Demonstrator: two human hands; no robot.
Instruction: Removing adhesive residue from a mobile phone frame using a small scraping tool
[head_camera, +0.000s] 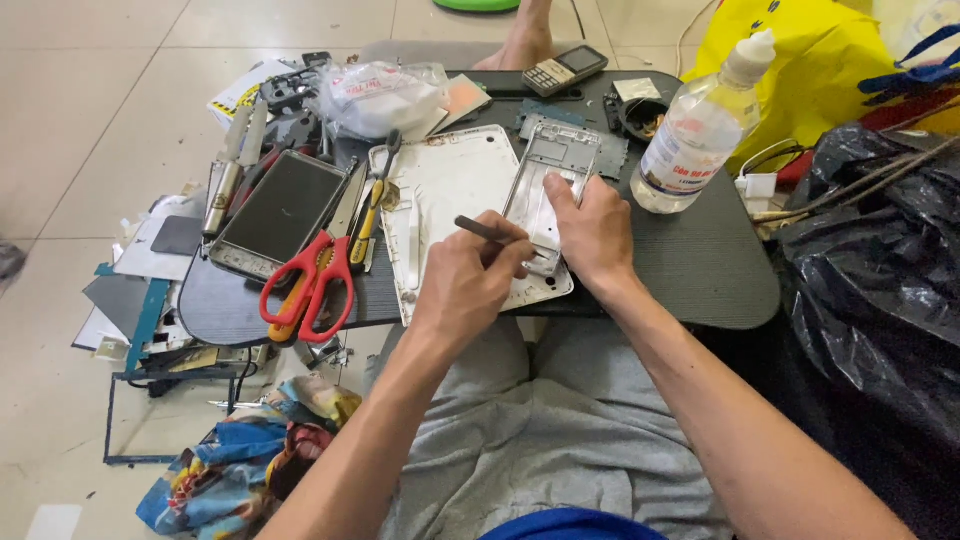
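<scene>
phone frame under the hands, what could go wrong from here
1. The left hand works a thin dark tool on the silver phone frame, which only the right hand pins down; a slip could gouge the frame or jab a finger.
2. The clear liquid bottle stands close to the right hand's wrist, so a nudge might tip it over.
3. The red scissors lie near the table edge and could be knocked off.

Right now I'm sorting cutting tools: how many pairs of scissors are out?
1: the red-handled scissors lie on the dark table, left of the left hand. More may hide under the clutter.
</scene>
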